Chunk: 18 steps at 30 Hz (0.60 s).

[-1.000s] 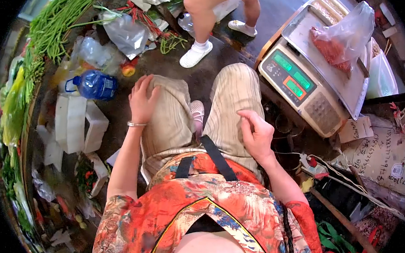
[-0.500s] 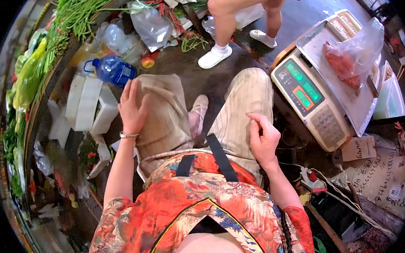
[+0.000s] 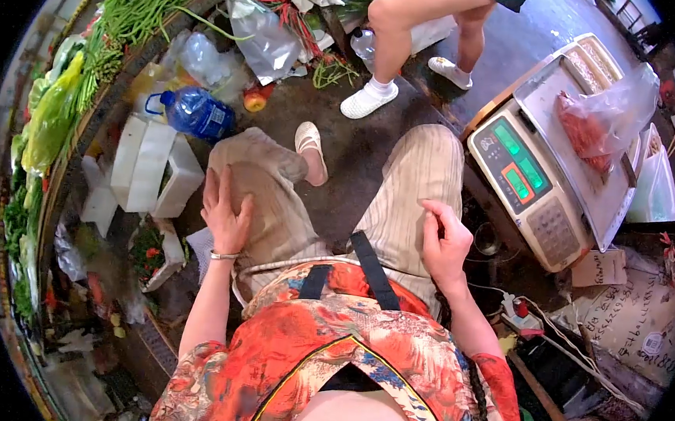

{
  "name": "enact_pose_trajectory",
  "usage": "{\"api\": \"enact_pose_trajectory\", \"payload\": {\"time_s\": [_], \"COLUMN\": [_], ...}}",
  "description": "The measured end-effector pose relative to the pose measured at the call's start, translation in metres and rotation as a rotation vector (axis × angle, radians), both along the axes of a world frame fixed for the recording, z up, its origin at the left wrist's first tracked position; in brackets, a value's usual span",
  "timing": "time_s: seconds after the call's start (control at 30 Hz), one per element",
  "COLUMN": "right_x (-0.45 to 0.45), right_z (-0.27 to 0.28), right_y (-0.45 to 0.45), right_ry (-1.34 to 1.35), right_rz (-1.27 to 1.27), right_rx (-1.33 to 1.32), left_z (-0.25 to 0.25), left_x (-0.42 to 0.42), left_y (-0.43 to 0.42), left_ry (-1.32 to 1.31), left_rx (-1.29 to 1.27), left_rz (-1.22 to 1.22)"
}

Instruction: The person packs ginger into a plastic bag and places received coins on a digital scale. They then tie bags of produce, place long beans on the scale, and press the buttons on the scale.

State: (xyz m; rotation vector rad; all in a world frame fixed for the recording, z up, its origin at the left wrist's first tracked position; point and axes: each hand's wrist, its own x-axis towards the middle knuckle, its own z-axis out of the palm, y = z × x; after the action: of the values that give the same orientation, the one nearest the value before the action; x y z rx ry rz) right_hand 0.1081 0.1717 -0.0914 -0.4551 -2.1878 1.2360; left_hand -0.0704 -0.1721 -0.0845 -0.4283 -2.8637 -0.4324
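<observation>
My left hand (image 3: 226, 212) lies flat on my left thigh (image 3: 272, 198) with its fingers stretched out and a bracelet at the wrist. It holds nothing. By my right thigh (image 3: 414, 184) is my right hand (image 3: 447, 238), its fingers curled closed; I see no object in it. To its right stands a digital scale (image 3: 522, 172) with green lit displays. On the scale's metal tray rests a clear plastic bag (image 3: 594, 127) of reddish food. Beyond my left hand a blue plastic jug (image 3: 199, 115) sits near my left knee.
Another person's legs (image 3: 392, 38) in white shoes stand ahead. Green long beans (image 3: 144, 5) and leafy vegetables line the left side. White foam boxes (image 3: 149, 166) lie left of my knee. A written-on cardboard sheet (image 3: 632, 309) and cables (image 3: 560, 328) are at right.
My left foot has shifted left and forward, and my left knee has swung outward. My left hand now sits farther back along the thigh. The view has shifted slightly.
</observation>
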Motion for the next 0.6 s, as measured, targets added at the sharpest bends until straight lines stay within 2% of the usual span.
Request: {"api": "enact_pose_trajectory", "payload": {"time_s": [0.6], "right_x": [-0.006], "right_z": [0.005], "right_y": [-0.004], "right_ry": [-0.063], "right_rz": [0.002], "right_rx": [0.03], "left_z": [-0.015], "left_x": [-0.007], "left_y": [-0.024], "left_ry": [0.041], "left_rx": [0.035], "left_rz": [0.02]}}
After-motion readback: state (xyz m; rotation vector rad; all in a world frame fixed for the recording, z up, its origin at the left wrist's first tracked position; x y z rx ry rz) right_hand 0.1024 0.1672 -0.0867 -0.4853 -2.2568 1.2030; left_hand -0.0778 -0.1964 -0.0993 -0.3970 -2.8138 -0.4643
